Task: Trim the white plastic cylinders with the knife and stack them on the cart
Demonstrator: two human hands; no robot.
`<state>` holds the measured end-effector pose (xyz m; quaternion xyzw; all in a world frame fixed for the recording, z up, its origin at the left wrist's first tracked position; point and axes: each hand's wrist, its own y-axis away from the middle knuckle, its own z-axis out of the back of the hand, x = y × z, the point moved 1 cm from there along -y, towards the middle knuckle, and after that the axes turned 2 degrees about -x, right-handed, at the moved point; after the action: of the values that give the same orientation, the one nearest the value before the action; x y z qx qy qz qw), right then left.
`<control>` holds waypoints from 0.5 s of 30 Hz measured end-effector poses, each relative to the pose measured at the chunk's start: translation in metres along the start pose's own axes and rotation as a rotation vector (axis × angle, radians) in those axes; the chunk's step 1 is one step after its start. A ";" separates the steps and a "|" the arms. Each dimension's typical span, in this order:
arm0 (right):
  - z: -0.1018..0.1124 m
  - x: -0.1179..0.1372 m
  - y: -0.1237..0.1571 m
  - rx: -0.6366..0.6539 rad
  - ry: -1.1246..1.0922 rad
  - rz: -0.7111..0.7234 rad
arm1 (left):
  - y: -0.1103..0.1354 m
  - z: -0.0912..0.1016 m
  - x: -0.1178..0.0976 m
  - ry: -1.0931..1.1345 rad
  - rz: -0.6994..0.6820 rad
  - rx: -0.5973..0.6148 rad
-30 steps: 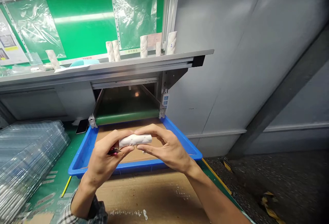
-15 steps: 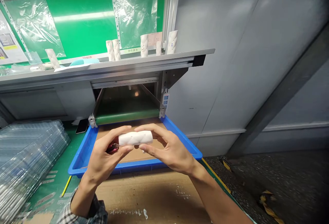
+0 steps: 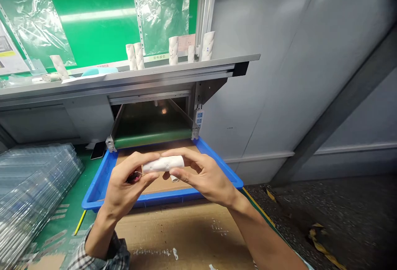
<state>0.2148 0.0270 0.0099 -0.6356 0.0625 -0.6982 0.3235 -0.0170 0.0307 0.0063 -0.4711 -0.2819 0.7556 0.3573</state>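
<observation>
My two hands hold a white cylindrical tube point(image 3: 163, 164) level above a blue plastic tray point(image 3: 161, 197). My left hand point(image 3: 130, 183) pinches the tube's left end and also grips a small dark red tool point(image 3: 134, 177) with a thin metal tip. The tool's body is mostly hidden by my fingers. My right hand point(image 3: 198, 175) wraps the tube's right end with its fingertips. A small white piece point(image 3: 174, 178) lies just below the tube, on the cardboard lining point(image 3: 161, 184) of the tray.
Above, a metal shelf point(image 3: 133, 73) holds several upright white tubes. A stack of transparent plastic trays point(image 3: 34, 195) stands to the left. A phone point(image 3: 98, 150) lies behind the tray, a green conveyor belt point(image 3: 151, 137) runs beyond it, and a grey wall rises right.
The tube has tilted slightly, its right end now a little higher, as my hands turn it. The camera view has shifted slightly, so the shelf and tray sit a little higher in the picture.
</observation>
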 end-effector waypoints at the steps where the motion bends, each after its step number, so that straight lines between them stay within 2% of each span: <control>1: 0.001 0.000 0.000 -0.012 0.037 0.022 | 0.000 0.000 0.000 -0.008 0.022 0.000; 7: 0.003 -0.001 -0.001 -0.077 0.116 0.134 | -0.001 0.001 -0.002 -0.020 0.027 0.056; 10: 0.001 0.000 -0.001 -0.091 0.162 0.181 | -0.001 0.003 -0.003 -0.046 0.067 0.043; 12: -0.001 0.000 -0.001 -0.093 0.267 0.232 | 0.000 0.002 -0.004 -0.084 0.077 0.023; 15: -0.006 -0.002 -0.004 -0.096 0.577 0.366 | 0.002 -0.004 -0.006 -0.178 0.041 0.022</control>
<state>0.2078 0.0290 0.0088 -0.4048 0.2975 -0.7757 0.3821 -0.0126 0.0253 0.0060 -0.4041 -0.2944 0.8046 0.3203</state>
